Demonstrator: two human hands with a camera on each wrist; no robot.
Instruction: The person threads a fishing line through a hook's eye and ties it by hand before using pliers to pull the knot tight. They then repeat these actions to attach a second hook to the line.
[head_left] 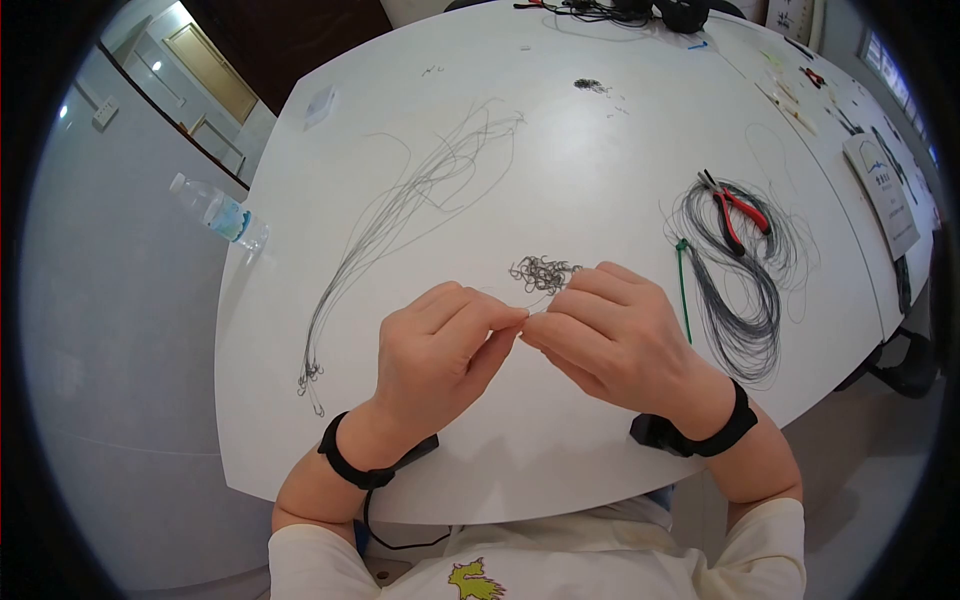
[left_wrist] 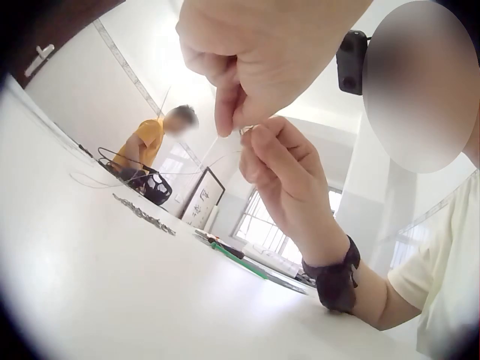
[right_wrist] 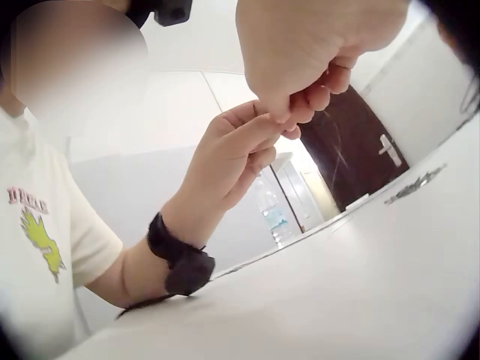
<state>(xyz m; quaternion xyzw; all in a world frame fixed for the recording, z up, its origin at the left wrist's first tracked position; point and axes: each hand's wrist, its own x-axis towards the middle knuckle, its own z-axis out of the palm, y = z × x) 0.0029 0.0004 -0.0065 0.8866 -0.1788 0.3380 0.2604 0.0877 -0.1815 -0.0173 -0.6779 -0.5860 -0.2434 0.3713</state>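
Both hands meet above the table, fingertips touching. The left hand (head_left: 430, 350) pinches a tiny piece, apparently a hook, mostly hidden by the fingers; a metallic bit (left_wrist: 244, 130) shows between the hands in the left wrist view. Thumb and index finger of the right hand (head_left: 625, 340) are pinched together on a thin line (head_left: 540, 302). Just beyond the fingers lies a pile of dark hooks (head_left: 540, 272). At the left, long thin lines (head_left: 375, 235) lie spread out, with hooks (head_left: 312, 372) at their near ends.
A coiled bundle of line (head_left: 740, 310) with red-handled pliers (head_left: 735, 215) on it and a green tie (head_left: 684, 290) lies at the right. A bottle (head_left: 225, 215) is by the left edge. Black cables (head_left: 590, 12) lie at the back; a person in yellow (left_wrist: 146, 142) is beyond.
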